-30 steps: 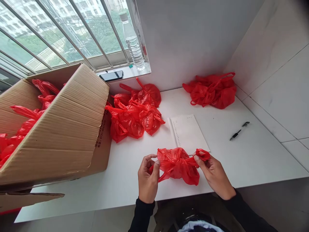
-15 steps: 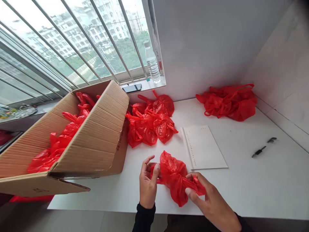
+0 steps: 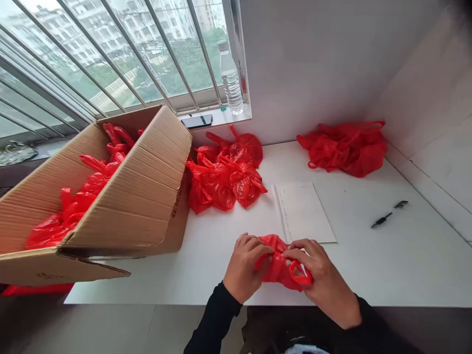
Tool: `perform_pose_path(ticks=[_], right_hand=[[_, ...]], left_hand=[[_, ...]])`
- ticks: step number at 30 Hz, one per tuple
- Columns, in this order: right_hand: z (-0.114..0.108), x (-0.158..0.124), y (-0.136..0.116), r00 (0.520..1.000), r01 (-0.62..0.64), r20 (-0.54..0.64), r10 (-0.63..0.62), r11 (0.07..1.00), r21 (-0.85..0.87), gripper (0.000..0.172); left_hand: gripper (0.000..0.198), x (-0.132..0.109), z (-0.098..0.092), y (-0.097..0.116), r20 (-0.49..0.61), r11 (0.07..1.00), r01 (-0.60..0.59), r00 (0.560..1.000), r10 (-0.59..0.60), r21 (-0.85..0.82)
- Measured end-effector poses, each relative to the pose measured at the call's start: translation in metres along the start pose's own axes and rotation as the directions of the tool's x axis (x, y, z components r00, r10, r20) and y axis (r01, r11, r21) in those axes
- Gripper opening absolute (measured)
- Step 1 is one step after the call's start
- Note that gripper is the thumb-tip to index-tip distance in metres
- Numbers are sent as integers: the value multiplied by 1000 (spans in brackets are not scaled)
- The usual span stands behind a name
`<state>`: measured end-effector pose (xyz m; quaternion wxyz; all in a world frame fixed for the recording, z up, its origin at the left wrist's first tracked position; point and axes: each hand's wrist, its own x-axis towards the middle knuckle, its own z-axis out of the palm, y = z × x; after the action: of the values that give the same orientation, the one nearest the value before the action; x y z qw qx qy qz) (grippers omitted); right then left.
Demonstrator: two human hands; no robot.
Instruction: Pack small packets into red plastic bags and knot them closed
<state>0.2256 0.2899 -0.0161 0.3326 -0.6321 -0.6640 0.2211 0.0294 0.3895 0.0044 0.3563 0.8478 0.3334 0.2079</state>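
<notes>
Bundle: red plastic bag [image 3: 277, 268] — light, limp (judged), beside paper sheet [image 3: 304, 211].
Hold: left hand [image 3: 245, 268], right hand [image 3: 326, 282] pinch its handles.

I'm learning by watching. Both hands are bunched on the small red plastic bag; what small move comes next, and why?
Probably pull the hands apart to cinch a knot. The left hand and right hand meet over the small red plastic bag. One handle loop hangs slack by the right hand, and the red bags piled beside the cardboard box look knotted.
</notes>
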Motion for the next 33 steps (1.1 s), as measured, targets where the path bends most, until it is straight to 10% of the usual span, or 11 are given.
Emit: perform_pose_path(ticks=[8, 12, 16, 25, 29, 33], right_hand=[[-49, -23, 17, 952, -299, -74, 298, 954, 6, 16], [-42, -15, 7, 986, -159, -58, 154, 984, -79, 42], [-34, -4, 6, 991, -129, -39, 126, 988, -81, 10], [-60, -33, 28, 858, -459, -233, 458, 887, 55, 17], [-53, -26, 14, 926, -287, -256, 276, 958, -9, 45], [-49, -3, -6, 974, 65, -203, -106, 978, -199, 43]], left_hand=[[14, -11, 1, -11, -236, 974, 199, 947, -220, -111], [44, -9, 14, 2, -157, 999, 47, 987, -46, 4], [16, -2, 25, 5, -203, 997, -24, 978, 39, 76], [11, -22, -1, -15, -435, 954, 255, 849, -298, -156], [40, -16, 5, 1, -341, 968, 225, 906, -249, -108], [17, -7, 10, 14, -457, 987, 156, 877, -151, -29]])
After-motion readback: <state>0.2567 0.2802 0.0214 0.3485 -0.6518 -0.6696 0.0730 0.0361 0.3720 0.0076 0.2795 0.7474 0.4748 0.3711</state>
